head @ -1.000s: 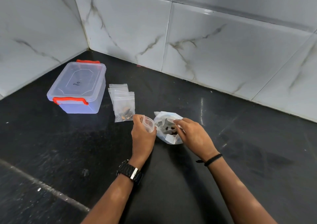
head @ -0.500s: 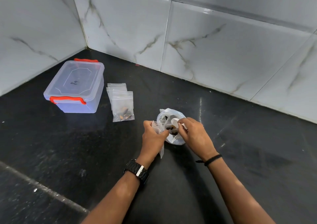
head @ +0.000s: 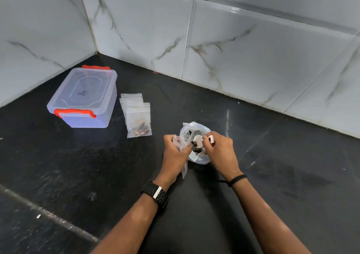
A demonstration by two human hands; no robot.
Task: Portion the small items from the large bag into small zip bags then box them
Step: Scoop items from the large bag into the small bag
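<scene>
The large clear bag [head: 196, 129] of small dark items lies on the black counter at the centre. My left hand [head: 175, 155] grips a small empty zip bag [head: 181, 141] at the large bag's left edge, its mouth held toward the opening. My right hand [head: 219, 150] holds a white scoop [head: 199, 140] over the large bag's mouth, with dark items at the scoop. A filled small zip bag [head: 139, 122] lies on a short stack of empty zip bags [head: 131, 98] to the left. The clear lidded box [head: 85, 98] with red clips stands farther left.
White marble-look tiled walls [head: 233, 39] close off the back and left of the counter. The black counter [head: 292, 156] stretches to the right and toward me. A pale seam line [head: 48, 213] crosses its near left part.
My left hand has brought the small zip bag down and right, against the large bag's opening. My right hand has lifted the white scoop at the bag's mouth.
</scene>
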